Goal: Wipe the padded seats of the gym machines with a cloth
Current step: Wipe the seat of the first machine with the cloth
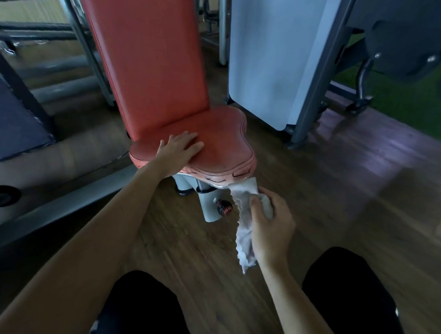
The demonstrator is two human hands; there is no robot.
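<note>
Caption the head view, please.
Left hand flat on red padded seat; right hand grips white cloth by its front edge.

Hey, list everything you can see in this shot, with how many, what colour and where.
red padded seat: one, red, centre.
red padded backrest: one, red, rising behind the seat.
grey seat post: one, grey, under the seat.
dark red knob: one, dark red, on the post.
white cloth: one, white, hanging by the seat's front right edge.
white flat panel: one, white, right of the backrest.
dark blue pad: one, dark blue, far left.
brown wooden floor: one, brown, below everything.
green turf: one patch, green, upper right.
left hand: one, flat on the seat.
right hand: one, gripping the cloth.
black-trousered knees: two, black, bottom edge.
</note>
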